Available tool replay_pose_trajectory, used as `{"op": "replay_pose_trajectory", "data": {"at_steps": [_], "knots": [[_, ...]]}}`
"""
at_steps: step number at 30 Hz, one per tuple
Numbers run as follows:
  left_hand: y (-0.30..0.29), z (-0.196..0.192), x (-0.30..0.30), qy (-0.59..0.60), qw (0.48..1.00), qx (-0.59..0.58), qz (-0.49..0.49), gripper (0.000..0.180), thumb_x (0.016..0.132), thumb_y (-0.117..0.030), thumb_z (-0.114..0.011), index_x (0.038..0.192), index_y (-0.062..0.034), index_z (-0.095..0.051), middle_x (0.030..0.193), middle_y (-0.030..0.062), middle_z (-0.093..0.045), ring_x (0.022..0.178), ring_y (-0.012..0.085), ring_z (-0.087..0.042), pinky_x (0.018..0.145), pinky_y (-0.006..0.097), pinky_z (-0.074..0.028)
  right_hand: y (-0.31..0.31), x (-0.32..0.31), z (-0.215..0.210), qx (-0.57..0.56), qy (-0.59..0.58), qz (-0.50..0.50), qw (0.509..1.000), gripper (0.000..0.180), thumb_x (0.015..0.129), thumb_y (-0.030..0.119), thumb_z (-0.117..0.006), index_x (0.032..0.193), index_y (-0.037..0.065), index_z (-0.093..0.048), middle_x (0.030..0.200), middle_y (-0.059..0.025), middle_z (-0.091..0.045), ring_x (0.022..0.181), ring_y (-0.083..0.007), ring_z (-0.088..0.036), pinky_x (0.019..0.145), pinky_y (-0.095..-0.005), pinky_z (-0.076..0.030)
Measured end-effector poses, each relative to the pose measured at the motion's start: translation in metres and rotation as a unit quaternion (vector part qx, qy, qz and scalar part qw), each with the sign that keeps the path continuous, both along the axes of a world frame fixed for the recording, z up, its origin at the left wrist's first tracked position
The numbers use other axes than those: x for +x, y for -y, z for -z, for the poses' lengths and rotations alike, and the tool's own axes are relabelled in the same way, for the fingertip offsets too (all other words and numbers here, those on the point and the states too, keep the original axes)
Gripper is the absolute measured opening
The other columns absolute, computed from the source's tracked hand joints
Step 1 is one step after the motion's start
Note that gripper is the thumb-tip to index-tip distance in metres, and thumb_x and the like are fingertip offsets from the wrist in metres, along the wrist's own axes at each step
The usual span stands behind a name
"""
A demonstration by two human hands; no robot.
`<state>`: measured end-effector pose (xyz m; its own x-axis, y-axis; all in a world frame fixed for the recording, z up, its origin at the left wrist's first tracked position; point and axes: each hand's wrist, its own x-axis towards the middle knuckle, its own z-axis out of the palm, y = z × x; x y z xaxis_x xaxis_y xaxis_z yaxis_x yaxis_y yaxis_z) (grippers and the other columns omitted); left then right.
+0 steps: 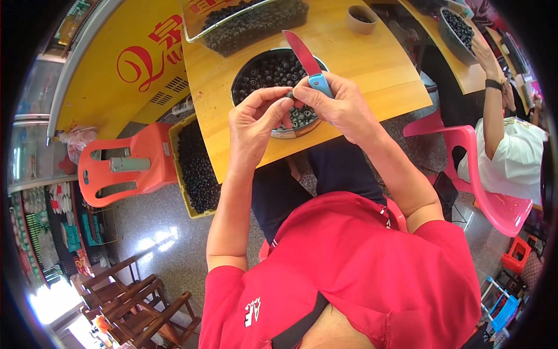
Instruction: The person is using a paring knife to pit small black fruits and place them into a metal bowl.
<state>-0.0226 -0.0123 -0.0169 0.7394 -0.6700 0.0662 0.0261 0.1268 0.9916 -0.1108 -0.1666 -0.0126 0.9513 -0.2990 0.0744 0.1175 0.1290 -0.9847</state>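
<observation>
My left hand (256, 119) is closed in a pinch, its thumb and fingertips on a small dark round piece (290, 95), like a berry or nut. My right hand (346, 107) is wrapped round a knife (301, 53) with a reddish blade and light-blue handle. The blade points up and away from me. Its thumb tip meets the left fingertips at the dark piece. Directly below both hands stands a round metal bowl (285, 134) holding many dark round pieces, some with pale centres. My hands hide part of the bowl.
A clear plastic tub (192, 36) of dark pieces and a small cup (361, 19) stand on the wooden table (372, 75). Left, a yellow crate (175, 152) is by an orange chair (136, 145). At right, a person in white sits on a pink chair (494, 203), hand at another bowl (456, 43).
</observation>
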Motion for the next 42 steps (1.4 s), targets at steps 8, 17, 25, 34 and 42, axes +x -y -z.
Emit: {"op": "replay_pose_trajectory", "data": {"at_steps": [8,17,25,34,42], "knots": [[-0.001,0.008,-0.006,-0.042,0.998,-0.035,-0.028,0.018,0.088,-0.009,-0.067,0.102,0.0019,-0.064,0.086,0.0072,-0.068,0.064,0.0085,-0.058,0.059,0.021,-0.045,-0.006,0.004,0.003,-0.005,0.048,-0.003,0.999,0.021,0.092,0.021,-0.064,0.097,0.001,-0.065,0.083,0.0006,-0.063,0.073,-0.0046,-0.054,0.064,-0.0197,-0.044],[-0.002,0.014,-0.011,-0.089,0.993,-0.069,-0.032,0.016,0.089,-0.011,-0.067,0.101,-0.0003,-0.065,0.084,0.0067,-0.068,0.062,0.0097,-0.059,0.057,0.021,-0.045,0.001,-0.001,-0.006,0.026,-0.019,-0.041,0.999,0.019,0.092,0.019,-0.063,0.096,0.000,-0.064,0.085,0.0000,-0.063,0.078,-0.0058,-0.056,0.070,-0.0204,-0.045],[0.005,0.022,-0.014,-0.183,0.967,-0.171,-0.036,0.015,0.090,-0.010,-0.065,0.101,-0.0005,-0.065,0.085,0.0078,-0.068,0.061,0.0116,-0.058,0.056,0.022,-0.047,-0.003,0.003,0.004,-0.055,0.025,0.000,0.998,0.016,0.093,0.017,-0.061,0.095,0.001,-0.063,0.081,0.0004,-0.062,0.075,-0.0065,-0.056,0.065,-0.0232,-0.045],[0.010,0.023,-0.016,-0.142,0.967,-0.204,-0.059,0.009,0.092,-0.010,-0.062,0.096,-0.0023,-0.060,0.085,0.0075,-0.065,0.065,0.0121,-0.056,0.059,0.022,-0.047,-0.008,0.000,0.010,-0.430,0.153,0.120,0.882,0.013,0.085,0.009,-0.064,0.096,0.002,-0.062,0.081,-0.0117,-0.060,0.068,-0.0293,-0.061,0.058,-0.0345,-0.048],[0.011,0.020,-0.018,-0.153,0.964,-0.204,-0.067,0.008,0.092,-0.011,-0.062,0.094,-0.0034,-0.059,0.082,0.0060,-0.063,0.066,0.0110,-0.055,0.059,0.022,-0.045,-0.006,0.001,0.013,-0.461,0.143,0.133,0.866,0.015,0.082,0.006,-0.064,0.097,0.003,-0.061,0.082,-0.0100,-0.060,0.069,-0.0293,-0.062,0.057,-0.0361,-0.048]]}}
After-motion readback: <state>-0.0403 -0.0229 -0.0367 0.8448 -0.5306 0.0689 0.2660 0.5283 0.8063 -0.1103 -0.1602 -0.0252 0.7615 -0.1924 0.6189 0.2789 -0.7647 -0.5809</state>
